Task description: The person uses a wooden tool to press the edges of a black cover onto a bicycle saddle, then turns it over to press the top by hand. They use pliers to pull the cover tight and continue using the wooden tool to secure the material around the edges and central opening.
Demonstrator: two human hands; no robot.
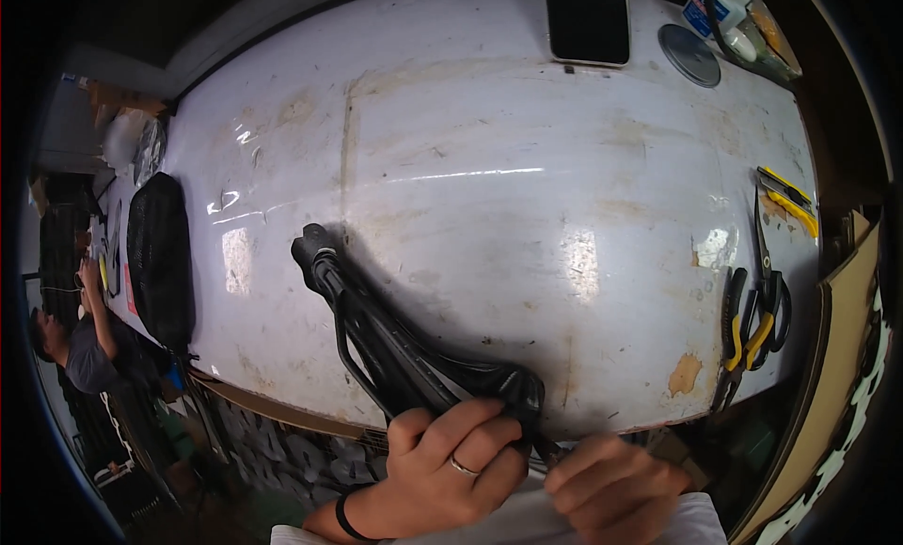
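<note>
A long black folded thing (pixel 414 347), glossy with several tube-like strands, lies slantwise on the white table; its kind I cannot make out. Its knobbed far end (pixel 315 249) points up and left. My left hand (pixel 461 470), with a ring and a black wristband, is closed round its near end at the table's front edge. Just right of it, my right hand (pixel 611 489) is curled and blurred by motion, close to a dark tip of the black thing. What its fingers pinch is hidden.
Pliers (pixel 752 333), scissors (pixel 767 263) and a yellow cutter knife (pixel 790 202) lie at the table's right edge. A phone (pixel 588 23), a grey disc (pixel 689 56) and a bottle (pixel 720 4) sit at the back. At left lies a black mesh bundle (pixel 158 263); another person (pixel 94 347) works beyond it.
</note>
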